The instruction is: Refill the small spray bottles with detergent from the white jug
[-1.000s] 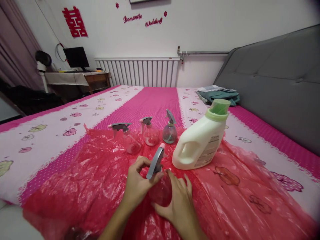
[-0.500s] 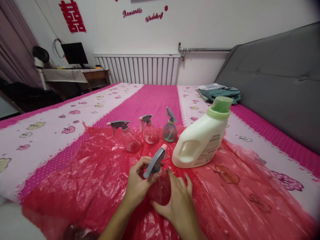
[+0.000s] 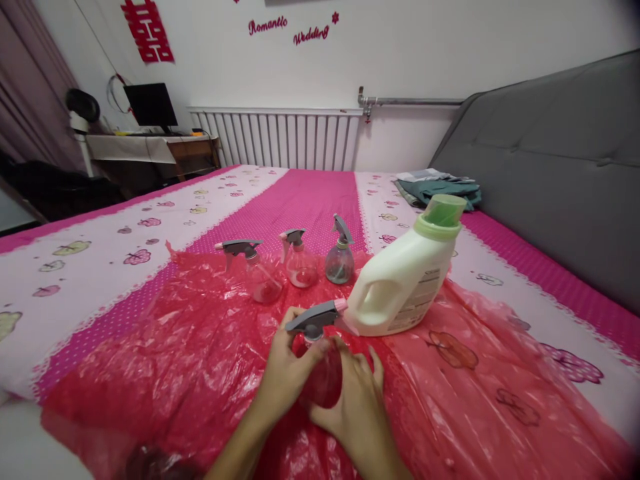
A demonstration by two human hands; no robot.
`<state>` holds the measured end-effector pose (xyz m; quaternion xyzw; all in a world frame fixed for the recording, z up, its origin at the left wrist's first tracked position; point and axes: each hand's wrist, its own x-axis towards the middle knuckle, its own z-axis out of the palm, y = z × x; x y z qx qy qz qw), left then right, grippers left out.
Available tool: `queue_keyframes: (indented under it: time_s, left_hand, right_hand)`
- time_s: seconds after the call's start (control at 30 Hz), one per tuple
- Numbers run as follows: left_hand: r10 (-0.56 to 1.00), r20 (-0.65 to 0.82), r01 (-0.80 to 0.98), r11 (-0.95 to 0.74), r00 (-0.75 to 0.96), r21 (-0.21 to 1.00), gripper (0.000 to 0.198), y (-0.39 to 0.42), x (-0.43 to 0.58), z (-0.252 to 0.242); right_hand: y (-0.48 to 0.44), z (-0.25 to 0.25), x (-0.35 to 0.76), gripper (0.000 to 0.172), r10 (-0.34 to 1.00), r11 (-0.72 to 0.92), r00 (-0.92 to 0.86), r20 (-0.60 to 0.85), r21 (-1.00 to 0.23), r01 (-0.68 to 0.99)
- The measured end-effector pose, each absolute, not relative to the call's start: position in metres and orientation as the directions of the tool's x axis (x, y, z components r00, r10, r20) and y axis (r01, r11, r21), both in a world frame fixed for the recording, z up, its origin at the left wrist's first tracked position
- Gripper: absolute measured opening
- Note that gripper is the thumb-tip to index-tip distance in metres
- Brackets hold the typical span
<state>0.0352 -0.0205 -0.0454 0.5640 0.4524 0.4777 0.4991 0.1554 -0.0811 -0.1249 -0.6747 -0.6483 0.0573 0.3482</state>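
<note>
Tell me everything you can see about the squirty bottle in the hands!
The spray bottle looks plastic, with a see-through, reddish, rounded body, a gray spray head and a pink nozzle pointing toward the picture's right. It's roughly upright over the red plastic sheet. The left hand holds it near the neck; the right hand cups the body, partly hiding it.

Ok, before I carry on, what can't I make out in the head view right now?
All in the head view:
Held spray bottle: right side hidden by the right grip.
Its neck: partly covered by the left grip.
White jug: print on its label mostly too small and blurred.
Dark patch, lower left: cut off by the bottom edge.
</note>
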Motion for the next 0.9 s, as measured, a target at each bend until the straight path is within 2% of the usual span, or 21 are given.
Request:
queue_keyframes:
  time_s: [0.07, 0.1, 0.27, 0.37, 0.43, 0.57, 0.63, 0.7, 0.9]
  left_hand:
    - [0.989, 0.092, 0.068, -0.100, 0.116, 0.993, 0.037, -0.020, 0.036, -0.041]
    - [0.990, 0.089, 0.077, -0.097, 0.106, 0.992, 0.039, -0.019, 0.036, -0.039]
    - [0.995, 0.059, 0.013, -0.060, 0.084, 0.998, 0.064, -0.016, 0.027, -0.037]
    - [0.981, 0.005, -0.041, 0.003, 0.194, 0.999, 0.083, -0.015, 0.020, -0.038]
    - [0.959, -0.043, -0.071, 0.065, 0.282, 0.995, 0.096, -0.015, 0.016, -0.036]
    - [0.886, -0.064, -0.142, 0.145, 0.459, 0.979, 0.094, -0.012, 0.009, -0.032]
    - [0.868, -0.053, -0.158, 0.149, 0.494, 0.976, 0.092, -0.010, 0.010, -0.032]
    - [0.901, -0.016, -0.152, 0.091, 0.433, 0.984, 0.087, -0.011, 0.015, -0.034]
    - [0.980, 0.169, -0.061, -0.164, 0.107, 0.985, 0.073, -0.035, 0.038, -0.017]
  right_hand:
    - [-0.081, -0.125, 0.155, 0.084, 0.910, 0.089, 0.153, 0.384, -0.544, 0.834]
    - [-0.080, -0.124, 0.155, 0.083, 0.908, 0.094, 0.154, 0.389, -0.548, 0.831]
    - [-0.079, -0.118, 0.157, 0.084, 0.895, 0.121, 0.138, 0.424, -0.529, 0.840]
    - [-0.081, -0.119, 0.158, 0.086, 0.872, 0.157, 0.109, 0.478, -0.483, 0.861]
    - [-0.082, -0.122, 0.158, 0.085, 0.869, 0.163, 0.117, 0.481, -0.502, 0.850]
    - [-0.081, -0.124, 0.158, 0.080, 0.884, 0.137, 0.150, 0.444, -0.551, 0.823]
    - [-0.080, -0.120, 0.158, 0.080, 0.883, 0.132, 0.159, 0.441, -0.560, 0.818]
    - [-0.080, -0.112, 0.157, 0.081, 0.875, 0.112, 0.189, 0.446, -0.565, 0.818]
    - [-0.090, -0.076, 0.144, 0.085, 0.785, 0.008, 0.333, 0.522, -0.546, 0.838]
